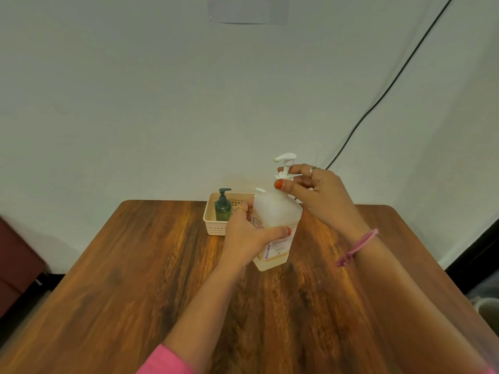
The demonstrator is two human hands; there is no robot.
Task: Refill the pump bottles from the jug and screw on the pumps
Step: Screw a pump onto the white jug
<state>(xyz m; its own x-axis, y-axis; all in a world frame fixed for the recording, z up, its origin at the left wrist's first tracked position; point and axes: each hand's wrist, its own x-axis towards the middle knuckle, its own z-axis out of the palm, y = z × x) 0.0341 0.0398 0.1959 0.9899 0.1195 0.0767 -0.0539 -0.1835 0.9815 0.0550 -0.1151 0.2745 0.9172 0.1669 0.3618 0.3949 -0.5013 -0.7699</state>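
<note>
Two bare hands work over the wooden tabletop (135,265), forearms reaching in from the near edge, a pink sleeve (164,360) on the left arm and a pink band (356,247) at the right wrist. Nearest, the left hand (243,238) is wrapped around the body of a large translucent pump bottle (275,225) with a printed label, which stands near the tabletop's middle, tilted a little toward the far right. Above it, the right hand (318,190) pinches the collar of the white pump (285,164) between thumb and fingers, at the bottle's neck. Judging by this grip, the step in hand is turning the pump at the neck; whether it is being tightened or loosened cannot be told. The next move calls for the left hand to brace the bottle while the right twists the collar squarely on its thread. Just behind the bottle sits a cream slotted basket (213,225) holding a small green pump bottle (222,206), upright with its dark pump on. No jug is in view.
</note>
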